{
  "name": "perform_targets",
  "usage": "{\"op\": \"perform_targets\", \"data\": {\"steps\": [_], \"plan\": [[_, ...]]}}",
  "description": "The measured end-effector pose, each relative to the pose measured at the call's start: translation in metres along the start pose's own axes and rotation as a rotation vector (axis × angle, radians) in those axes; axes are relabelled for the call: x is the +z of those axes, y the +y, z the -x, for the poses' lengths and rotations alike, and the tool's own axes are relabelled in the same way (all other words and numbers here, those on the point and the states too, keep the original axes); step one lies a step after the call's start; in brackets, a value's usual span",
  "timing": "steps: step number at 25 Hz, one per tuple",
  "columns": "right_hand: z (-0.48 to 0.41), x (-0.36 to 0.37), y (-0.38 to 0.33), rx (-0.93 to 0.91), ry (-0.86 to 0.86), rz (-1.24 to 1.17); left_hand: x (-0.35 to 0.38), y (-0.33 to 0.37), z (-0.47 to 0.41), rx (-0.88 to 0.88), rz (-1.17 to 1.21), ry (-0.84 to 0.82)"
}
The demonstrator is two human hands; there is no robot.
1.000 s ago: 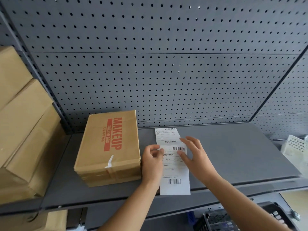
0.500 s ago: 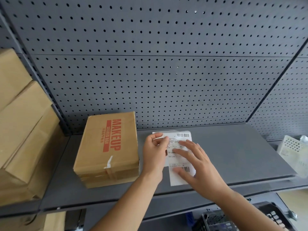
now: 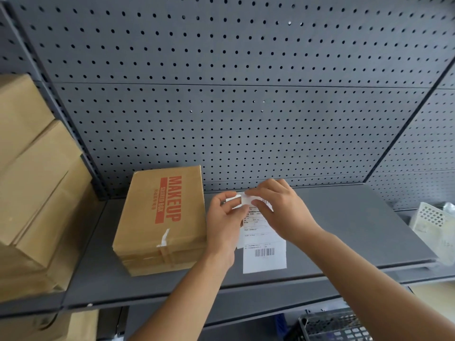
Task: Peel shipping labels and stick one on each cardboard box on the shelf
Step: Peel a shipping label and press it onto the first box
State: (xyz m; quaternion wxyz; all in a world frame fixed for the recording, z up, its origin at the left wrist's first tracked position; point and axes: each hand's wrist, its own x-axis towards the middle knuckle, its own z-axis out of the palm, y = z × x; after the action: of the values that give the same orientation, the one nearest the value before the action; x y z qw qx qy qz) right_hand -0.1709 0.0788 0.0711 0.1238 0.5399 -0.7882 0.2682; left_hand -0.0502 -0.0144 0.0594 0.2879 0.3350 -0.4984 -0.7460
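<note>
We note both hands have shifted to the far edge of the label [image 3: 264, 257]; fingers of left hand [image 3: 222, 225] and right hand [image 3: 278, 207] pinch it, so peeling begins.

Dark grey perforated pegboard wall [image 3: 246, 119]

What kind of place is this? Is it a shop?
Probably a packing or storage room, though I can't be sure. Brown cardboard boxes sit on a grey metal shelf with a pegboard back, and the left hand and right hand pinch a barcoded shipping label.
</note>
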Motion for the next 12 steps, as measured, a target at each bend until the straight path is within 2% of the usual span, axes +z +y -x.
{"op": "perform_targets", "data": {"steps": [8,12], "plan": [[-0.003,0.001,-0.004,-0.044,0.027,0.020,0.000,0.011,0.003,-0.022,0.059,0.041],[-0.003,-0.002,-0.007,-0.063,0.054,0.038,0.002,0.018,0.003,-0.083,0.161,0.024]]}}
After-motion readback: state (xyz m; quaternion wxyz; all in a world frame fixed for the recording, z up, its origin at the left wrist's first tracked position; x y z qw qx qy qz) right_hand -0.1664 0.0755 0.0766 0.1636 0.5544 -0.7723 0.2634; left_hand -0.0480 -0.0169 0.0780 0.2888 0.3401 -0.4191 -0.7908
